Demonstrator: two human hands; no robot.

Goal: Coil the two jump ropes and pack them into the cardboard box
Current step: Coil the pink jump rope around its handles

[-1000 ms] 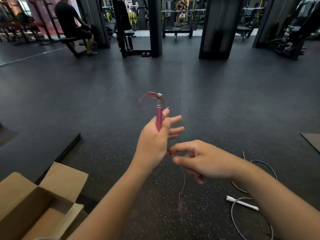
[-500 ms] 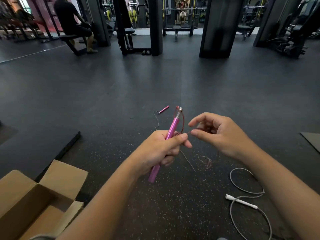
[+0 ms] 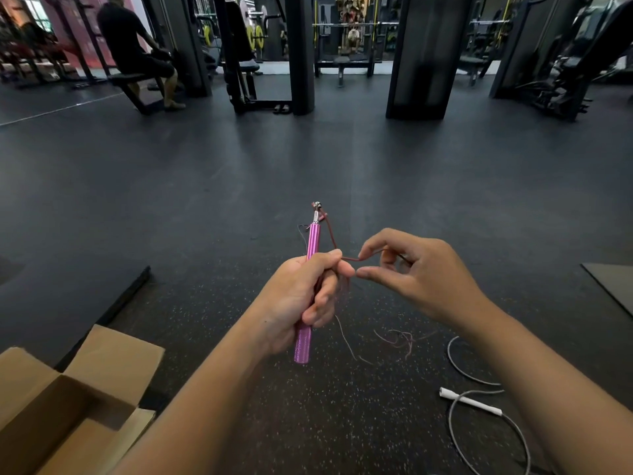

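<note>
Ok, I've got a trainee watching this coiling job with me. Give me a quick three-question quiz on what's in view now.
1. True or false: the white jump rope is already inside the cardboard box.
2. What does the left hand grip?
A) pink handle
B) white handle
C) box flap
3. Fill in: the right hand pinches the pink rope's ____.

Key: 1 false, it lies on the floor; 2 A; 3 cord.
</note>
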